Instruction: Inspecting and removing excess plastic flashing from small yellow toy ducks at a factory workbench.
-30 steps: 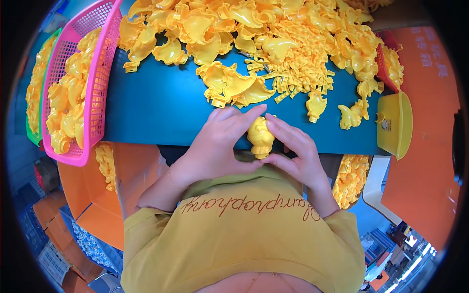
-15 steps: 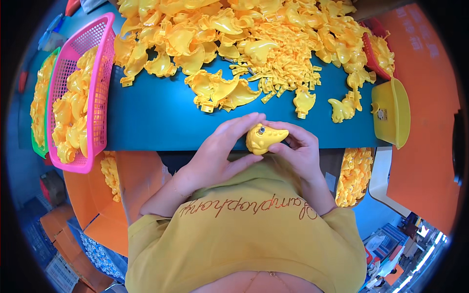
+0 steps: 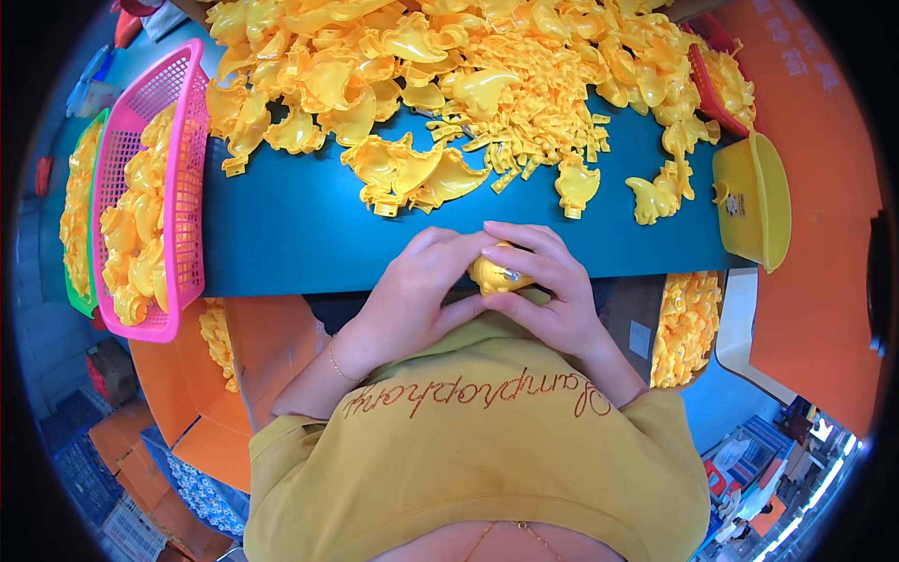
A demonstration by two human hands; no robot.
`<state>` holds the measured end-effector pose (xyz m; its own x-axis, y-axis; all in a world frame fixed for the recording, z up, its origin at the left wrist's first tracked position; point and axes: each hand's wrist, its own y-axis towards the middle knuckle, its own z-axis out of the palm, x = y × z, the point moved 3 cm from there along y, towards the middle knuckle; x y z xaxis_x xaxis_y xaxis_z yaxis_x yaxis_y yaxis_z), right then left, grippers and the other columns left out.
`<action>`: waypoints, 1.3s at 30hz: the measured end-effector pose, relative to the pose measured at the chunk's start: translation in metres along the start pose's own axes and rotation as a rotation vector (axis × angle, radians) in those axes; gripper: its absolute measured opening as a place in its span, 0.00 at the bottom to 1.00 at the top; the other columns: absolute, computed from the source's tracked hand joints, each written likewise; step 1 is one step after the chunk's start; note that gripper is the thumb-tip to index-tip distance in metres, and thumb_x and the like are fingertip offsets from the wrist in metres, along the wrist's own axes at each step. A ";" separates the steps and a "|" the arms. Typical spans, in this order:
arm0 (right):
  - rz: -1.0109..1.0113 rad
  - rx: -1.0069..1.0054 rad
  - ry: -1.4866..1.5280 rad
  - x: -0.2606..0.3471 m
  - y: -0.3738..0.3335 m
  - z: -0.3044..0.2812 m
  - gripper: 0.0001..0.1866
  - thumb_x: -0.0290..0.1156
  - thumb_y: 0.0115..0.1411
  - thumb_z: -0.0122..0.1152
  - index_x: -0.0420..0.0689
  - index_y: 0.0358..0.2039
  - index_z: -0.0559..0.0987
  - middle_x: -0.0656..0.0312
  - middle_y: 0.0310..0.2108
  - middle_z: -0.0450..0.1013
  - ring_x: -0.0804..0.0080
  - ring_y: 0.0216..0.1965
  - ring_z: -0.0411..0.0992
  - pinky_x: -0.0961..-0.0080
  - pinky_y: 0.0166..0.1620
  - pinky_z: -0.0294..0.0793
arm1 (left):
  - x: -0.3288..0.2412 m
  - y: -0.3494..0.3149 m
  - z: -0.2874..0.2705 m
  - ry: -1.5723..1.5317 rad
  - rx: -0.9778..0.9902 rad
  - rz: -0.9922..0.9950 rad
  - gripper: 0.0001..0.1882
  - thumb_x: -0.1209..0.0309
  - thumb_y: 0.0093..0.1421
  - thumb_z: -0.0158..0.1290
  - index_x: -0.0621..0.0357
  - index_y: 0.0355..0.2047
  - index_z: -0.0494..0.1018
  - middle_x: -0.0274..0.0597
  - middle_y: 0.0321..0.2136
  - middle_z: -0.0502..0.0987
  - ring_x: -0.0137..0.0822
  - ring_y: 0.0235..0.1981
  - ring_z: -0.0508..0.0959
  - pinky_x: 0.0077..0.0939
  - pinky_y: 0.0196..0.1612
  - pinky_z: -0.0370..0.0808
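Between my two hands, close to the table's near edge, is a hollow-looking yellow plastic toy animal head [image 3: 489, 273] with a small dark-and-silver spot on its side. My left hand [image 3: 408, 292] curls round its left side, fingers over the top and thumb below. From the right, my right hand [image 3: 554, 286] closes over its snout, which is mostly hidden by the fingers. Just beyond lie shiny yellow shell pieces [image 3: 410, 175] and a single yellow shell [image 3: 576, 185] on the blue-green tabletop [image 3: 281, 229].
Heaped across the far side are yellow shells [image 3: 328, 75] and small yellow parts [image 3: 524, 122]. To the left stand a pink basket [image 3: 187, 225] and a green basket [image 3: 82, 302]; to the right, a yellow bin [image 3: 773, 211] and a red basket [image 3: 709, 98]. Cartons [image 3: 281, 347] sit below the edge.
My right hand has shifted left and wrapped over the toy head's snout, which showed before. The toy has turned slightly between my hands, and the view has tilted a little.
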<state>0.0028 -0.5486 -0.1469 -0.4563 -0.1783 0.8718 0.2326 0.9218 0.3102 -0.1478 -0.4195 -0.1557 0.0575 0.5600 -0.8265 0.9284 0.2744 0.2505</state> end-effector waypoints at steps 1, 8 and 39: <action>0.013 0.008 0.014 -0.001 -0.001 0.001 0.27 0.31 0.54 0.80 0.43 0.55 0.83 0.52 0.57 0.78 0.55 0.60 0.74 0.62 0.61 0.73 | -0.003 0.001 0.001 -0.002 0.002 0.000 0.39 0.71 0.52 0.72 0.61 0.64 0.70 0.46 0.56 0.78 0.51 0.52 0.77 0.42 0.57 0.75; 0.174 -0.086 0.312 -0.017 -0.017 -0.002 0.20 0.31 0.60 0.76 0.40 0.52 0.83 0.49 0.55 0.79 0.54 0.57 0.75 0.61 0.59 0.74 | -0.001 0.005 0.011 0.326 -0.020 0.022 0.31 0.61 0.54 0.70 0.58 0.55 0.75 0.40 0.41 0.78 0.44 0.46 0.75 0.40 0.51 0.69; 0.196 -0.333 -0.474 -0.032 -0.001 -0.052 0.24 0.30 0.55 0.79 0.47 0.53 0.85 0.64 0.50 0.80 0.77 0.38 0.72 0.80 0.38 0.69 | 0.012 -0.101 -0.223 -1.481 -0.895 0.140 0.47 0.52 0.71 0.54 0.59 0.79 0.43 0.46 0.61 0.74 0.33 0.40 0.75 0.31 0.47 0.74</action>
<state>0.0618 -0.5619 -0.1556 -0.6923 0.2271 0.6849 0.5724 0.7508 0.3296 -0.3230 -0.2663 -0.0786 0.8488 -0.3767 -0.3710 0.4431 0.8896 0.1105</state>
